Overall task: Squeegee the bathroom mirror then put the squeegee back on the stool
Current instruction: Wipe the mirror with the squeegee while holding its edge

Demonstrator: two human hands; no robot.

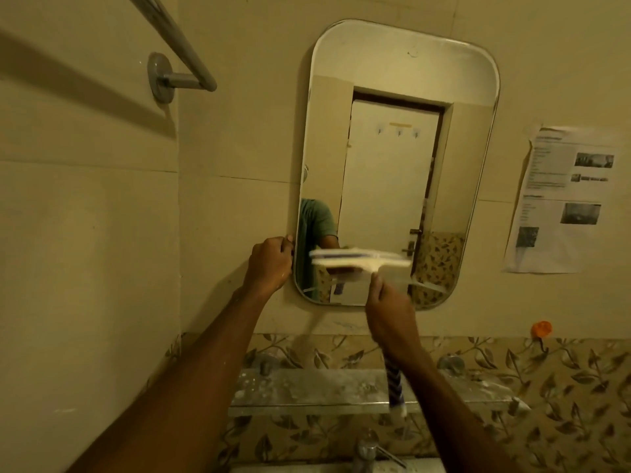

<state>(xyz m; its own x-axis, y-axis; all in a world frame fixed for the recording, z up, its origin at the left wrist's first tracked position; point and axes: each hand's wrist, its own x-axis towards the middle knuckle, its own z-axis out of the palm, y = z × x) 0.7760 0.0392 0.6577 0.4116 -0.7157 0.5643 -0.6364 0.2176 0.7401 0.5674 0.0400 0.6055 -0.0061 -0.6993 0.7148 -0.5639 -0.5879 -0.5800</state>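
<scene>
A rounded rectangular mirror (392, 158) hangs on the beige tiled wall. My right hand (391, 312) grips the handle of a white squeegee (358, 259). Its blurred blade lies roughly level across the mirror's lower part, and the blue-and-white handle end sticks out below my wrist. My left hand (269, 262) holds the mirror's lower left edge with curled fingers. The stool is out of view.
A glass shelf (307, 390) spans the wall below the mirror, above a tap (367, 450). A metal towel rail (177, 63) juts out at upper left. A printed paper (563, 199) is stuck to the wall on the right, with an orange hook (542, 328) beneath it.
</scene>
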